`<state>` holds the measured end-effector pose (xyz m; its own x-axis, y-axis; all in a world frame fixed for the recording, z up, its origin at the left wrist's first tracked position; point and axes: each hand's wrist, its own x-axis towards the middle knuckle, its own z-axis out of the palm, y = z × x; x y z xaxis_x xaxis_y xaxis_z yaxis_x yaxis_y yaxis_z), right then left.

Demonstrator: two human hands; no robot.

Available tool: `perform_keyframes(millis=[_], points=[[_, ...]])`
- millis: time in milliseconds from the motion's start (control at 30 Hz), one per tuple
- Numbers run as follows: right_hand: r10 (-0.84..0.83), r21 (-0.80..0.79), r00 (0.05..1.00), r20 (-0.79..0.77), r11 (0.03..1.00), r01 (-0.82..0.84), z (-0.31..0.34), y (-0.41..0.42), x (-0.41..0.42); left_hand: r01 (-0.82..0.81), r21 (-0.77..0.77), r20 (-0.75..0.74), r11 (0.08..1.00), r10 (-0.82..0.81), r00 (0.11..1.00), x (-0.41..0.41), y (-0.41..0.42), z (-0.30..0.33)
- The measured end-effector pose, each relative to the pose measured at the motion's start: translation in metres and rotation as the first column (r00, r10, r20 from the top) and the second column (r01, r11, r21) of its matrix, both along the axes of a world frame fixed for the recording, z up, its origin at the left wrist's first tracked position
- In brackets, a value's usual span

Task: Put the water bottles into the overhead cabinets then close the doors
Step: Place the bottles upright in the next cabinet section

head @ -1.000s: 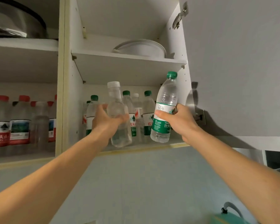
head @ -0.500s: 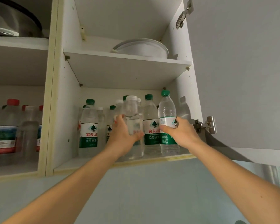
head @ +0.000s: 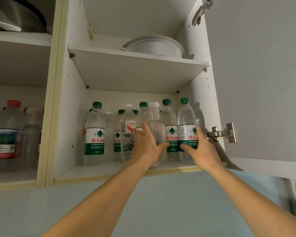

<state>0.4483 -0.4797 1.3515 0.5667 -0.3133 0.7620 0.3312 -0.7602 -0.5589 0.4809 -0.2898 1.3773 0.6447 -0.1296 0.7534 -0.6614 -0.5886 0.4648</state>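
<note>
two bottles upright, caps up: left hand [head: 146, 147] grips white-capped bottle [head: 155, 134], right hand [head: 201, 147] seemingly green-capped bottle [head: 186, 129].

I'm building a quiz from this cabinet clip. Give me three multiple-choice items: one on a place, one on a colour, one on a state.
1. Where is the white bowl?
A. upper shelf B. lower shelf with the bottles C. left cabinet

2. What colour is the cap of the bottle in the right hand?
A. red B. green C. white

3. How is the cabinet door?
A. shut B. open C. removed

Answers: 1 A, it sits above the bottles. 2 B, the cap is green. 3 B, it swings out on its hinge.
</note>
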Motion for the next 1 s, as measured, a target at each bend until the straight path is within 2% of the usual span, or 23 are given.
perform_keyframes(millis=[100,233,400,500,567,667,767,867,1000], points=[[-0.184,-0.046,0.983,-0.022,0.982,0.183,-0.007,0.001,0.004,-0.034,0.007,0.003,0.999,0.034,0.999,0.003,-0.011,0.0],[-0.233,-0.05,0.971,-0.051,0.972,0.231,-0.002,0.002,0.006,-0.054,-0.01,0.012,0.999,0.054,0.998,0.004,-0.021,0.0],[-0.253,-0.048,0.967,-0.032,0.967,0.252,-0.008,0.004,0.001,-0.078,0.061,0.022,0.995,0.077,0.997,0.004,-0.01,-0.003],[-0.273,-0.047,0.961,0.035,0.96,0.275,-0.011,0.009,-0.004,-0.099,0.05,0.079,0.994,0.094,0.992,0.004,0.018,0.006],[-0.277,-0.078,0.945,0.174,0.953,0.294,-0.012,0.015,-0.007,-0.155,0.023,0.148,0.988,0.15,0.978,0.008,0.049,0.015],[-0.179,-0.162,0.869,0.462,0.946,0.281,-0.007,0.036,-0.012,-0.266,-0.066,0.207,0.962,0.274,0.939,0.017,0.102,0.031],[0.038,-0.278,0.832,0.554,0.95,0.142,0.018,0.072,-0.016,-0.332,-0.158,0.176,0.93,0.357,0.917,0.029,0.14,0.036],[0.179,-0.401,0.872,0.456,0.916,0.022,0.053,0.111,-0.013,-0.311,-0.207,0.041,0.928,0.326,0.945,0.042,0.15,0.027],[0.235,-0.475,0.934,0.271,0.876,-0.083,0.096,0.147,0.011,-0.266,-0.236,-0.028,0.935,0.268,0.963,0.055,0.148,0.018]])
